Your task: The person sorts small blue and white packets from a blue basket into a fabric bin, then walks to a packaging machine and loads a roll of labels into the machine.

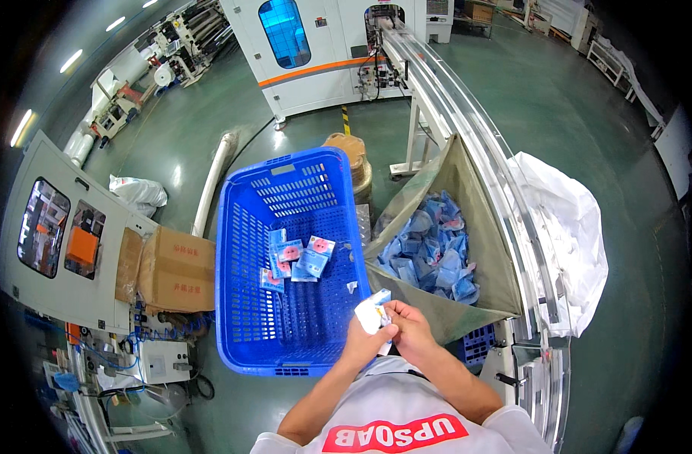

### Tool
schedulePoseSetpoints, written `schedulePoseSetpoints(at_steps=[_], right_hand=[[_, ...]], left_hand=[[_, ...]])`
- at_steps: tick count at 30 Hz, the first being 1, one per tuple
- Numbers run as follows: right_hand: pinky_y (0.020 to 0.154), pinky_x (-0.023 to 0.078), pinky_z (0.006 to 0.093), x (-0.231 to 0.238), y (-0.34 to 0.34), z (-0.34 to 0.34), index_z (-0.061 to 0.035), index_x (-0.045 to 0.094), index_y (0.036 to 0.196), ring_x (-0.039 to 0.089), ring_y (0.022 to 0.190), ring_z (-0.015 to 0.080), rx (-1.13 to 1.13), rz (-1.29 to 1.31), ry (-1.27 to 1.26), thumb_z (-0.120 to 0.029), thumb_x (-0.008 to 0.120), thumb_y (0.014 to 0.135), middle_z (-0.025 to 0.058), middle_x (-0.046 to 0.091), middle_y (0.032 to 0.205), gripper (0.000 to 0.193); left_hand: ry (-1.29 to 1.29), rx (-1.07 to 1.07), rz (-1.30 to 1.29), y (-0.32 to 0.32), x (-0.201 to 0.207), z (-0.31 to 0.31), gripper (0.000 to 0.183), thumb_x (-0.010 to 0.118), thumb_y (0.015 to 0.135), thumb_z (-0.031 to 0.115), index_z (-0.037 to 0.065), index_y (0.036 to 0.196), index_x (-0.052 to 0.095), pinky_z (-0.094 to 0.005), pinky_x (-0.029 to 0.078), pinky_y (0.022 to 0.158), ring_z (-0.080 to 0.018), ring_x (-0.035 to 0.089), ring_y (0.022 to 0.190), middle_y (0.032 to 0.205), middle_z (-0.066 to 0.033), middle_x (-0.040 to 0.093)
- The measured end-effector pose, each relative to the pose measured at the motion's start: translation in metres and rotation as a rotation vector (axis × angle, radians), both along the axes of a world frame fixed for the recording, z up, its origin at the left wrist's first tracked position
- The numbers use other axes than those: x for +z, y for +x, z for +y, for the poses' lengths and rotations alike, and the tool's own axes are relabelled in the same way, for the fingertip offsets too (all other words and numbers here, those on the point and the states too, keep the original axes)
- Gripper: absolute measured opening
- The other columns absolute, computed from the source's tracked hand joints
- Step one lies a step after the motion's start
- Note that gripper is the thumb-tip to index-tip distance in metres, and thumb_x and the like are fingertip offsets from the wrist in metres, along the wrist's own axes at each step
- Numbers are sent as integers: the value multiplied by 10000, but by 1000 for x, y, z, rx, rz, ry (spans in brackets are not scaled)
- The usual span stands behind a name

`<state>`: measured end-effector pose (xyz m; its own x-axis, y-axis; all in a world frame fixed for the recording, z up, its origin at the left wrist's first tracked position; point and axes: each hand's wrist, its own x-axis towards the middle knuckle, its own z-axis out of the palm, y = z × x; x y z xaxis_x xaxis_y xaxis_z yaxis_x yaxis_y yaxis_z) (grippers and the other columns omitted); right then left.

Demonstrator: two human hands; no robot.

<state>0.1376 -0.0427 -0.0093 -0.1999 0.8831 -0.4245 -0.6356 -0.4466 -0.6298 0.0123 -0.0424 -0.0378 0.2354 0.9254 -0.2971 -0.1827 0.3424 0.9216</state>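
Just past the front of my shirt, my left hand and my right hand come together around a small tissue pack, white with blue film at its end. Both hands have their fingers closed on it, and they cover part of it. To the left stands a large blue plastic basket. Several blue-and-white packs with pink round prints lie in its middle. On the right hangs an olive cloth sack, holding a heap of crumpled blue plastic wrappers.
A metal conveyor runs along my right from a white machine. Beside it sits a big white bag. Cardboard cartons stand left of the basket, near a white cabinet door. A long tube lies behind.
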Motion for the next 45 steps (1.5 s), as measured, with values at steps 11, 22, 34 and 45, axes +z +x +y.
schedulePoseSetpoints(at_steps=[11,22,34,45], right_hand=[[642,446,258,14,7,-1,-38,540,924,562,717,130,84,571,61,-211,618,833,49,599,846,211],[661,408,219,3,31,10,-29,503,1126,490,739,76,48,-595,623,-212,633,901,28,555,818,318],[481,377,220,-32,35,-17,-16,589,786,449,518,44,-250,-764,385,-184,603,921,-16,527,579,216],[578,473,253,-60,122,27,64,442,1288,570,614,120,-330,-1270,322,-121,663,817,114,651,839,553]], left_hand=[[-154,279,-830,-1,-2,-13,555,651,737,71,33,1247,432,-410,520,859,-274,601,1012,1120,-132,575],[5,183,-365,-23,8,-7,544,424,625,-47,-49,1156,541,-294,523,798,-205,652,910,1029,-138,640],[-184,743,-837,-38,20,17,398,451,954,317,60,1253,503,-414,508,854,-263,612,1047,1156,-94,623],[-217,510,-1006,-48,25,25,399,544,887,240,96,1257,505,-420,506,879,-257,607,1081,1179,-68,621]])
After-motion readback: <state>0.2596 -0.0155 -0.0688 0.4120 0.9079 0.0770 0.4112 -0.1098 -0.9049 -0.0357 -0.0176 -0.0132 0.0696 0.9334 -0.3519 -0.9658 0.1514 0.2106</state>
